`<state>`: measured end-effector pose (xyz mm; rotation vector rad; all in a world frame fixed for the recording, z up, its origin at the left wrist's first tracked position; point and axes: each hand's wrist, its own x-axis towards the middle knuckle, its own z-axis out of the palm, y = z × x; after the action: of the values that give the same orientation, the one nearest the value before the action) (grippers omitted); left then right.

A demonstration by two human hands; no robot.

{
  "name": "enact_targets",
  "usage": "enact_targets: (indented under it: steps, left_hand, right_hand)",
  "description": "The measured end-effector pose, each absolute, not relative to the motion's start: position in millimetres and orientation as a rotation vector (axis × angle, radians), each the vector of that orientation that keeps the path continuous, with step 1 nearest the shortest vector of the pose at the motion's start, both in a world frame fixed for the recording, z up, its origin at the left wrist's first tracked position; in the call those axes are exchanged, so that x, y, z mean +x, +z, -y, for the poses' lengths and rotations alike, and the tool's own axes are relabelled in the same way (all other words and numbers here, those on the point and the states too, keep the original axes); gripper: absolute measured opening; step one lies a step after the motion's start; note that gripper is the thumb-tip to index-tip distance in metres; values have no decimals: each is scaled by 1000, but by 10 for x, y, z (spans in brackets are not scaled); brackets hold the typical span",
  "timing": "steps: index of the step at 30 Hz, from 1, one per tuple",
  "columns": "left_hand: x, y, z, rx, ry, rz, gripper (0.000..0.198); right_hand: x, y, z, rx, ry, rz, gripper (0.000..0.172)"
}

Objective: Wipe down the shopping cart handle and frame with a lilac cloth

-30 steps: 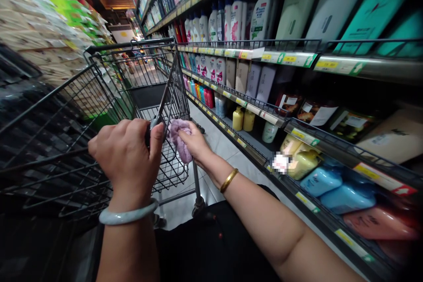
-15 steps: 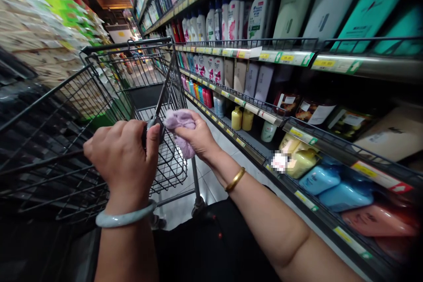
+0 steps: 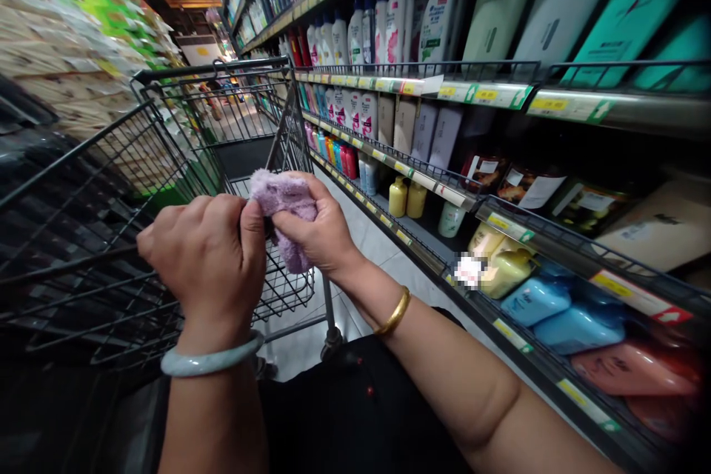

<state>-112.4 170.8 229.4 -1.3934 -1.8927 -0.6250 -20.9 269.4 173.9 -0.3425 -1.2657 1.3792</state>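
A black wire shopping cart (image 3: pixel 208 68) stands in front of me. My left hand (image 3: pixel 203 259), with a pale bangle at its wrist, is closed round the cart's near top rail (image 3: pixel 72 265). In my right hand (image 3: pixel 325 226) is a bunched, fuzzy purple cloth (image 3: pixel 286 196), gripped between thumb and fingers. The cloth lies against the rail, right beside my left thumb, and hides that part of the bar. A gold bangle circles my right wrist.
Shelves (image 3: pixel 383 155) of shampoo bottles (image 3: pixel 438 18) run along the right. Blue pump bottles (image 3: pixel 581 326) lie on the lowest shelf. Stacked packs (image 3: pixel 49 52) rise on the left beyond the cart. A cart wheel (image 3: pixel 332 343) rests on the tiled floor (image 3: pixel 383 233).
My right hand has moved a little left with the purple cloth, which now covers the rail beside my left thumb. My left hand keeps its grip in nearly the same place.
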Motion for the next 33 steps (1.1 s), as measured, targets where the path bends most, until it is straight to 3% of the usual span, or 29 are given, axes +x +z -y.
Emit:
enact_targets:
  steps: [7,11,17,23,28,33]
  left_hand:
    - [-1092,2308,-1681,-1470,-710,1912,39]
    - [-1107,2299,-1687,-1403,-661,1907,47]
    - [-1128,2292,-1705,-1395,-608,1867,48]
    - [-1131,2300,-1697,-1396,-609,1880,48]
    - [-1121,2300,-1697,-1401,-631,1895,49]
    - [-1169,2247,-1729,-1412,-721,1823,46]
  right_hand:
    - [-224,1661,-2732,-539,1478,1203,36]
    - [-196,1771,-2652,-311,1439,1223,40]
    - [-229,1661,-2712,-541,1448,1202,32]
    - [-144,1819,-2570,-330,1331,1287,40]
    - [-175,1727,-2625,-520,1399,1223,33]
    - [-147,1826,-2539,-266,1275,1301,41]
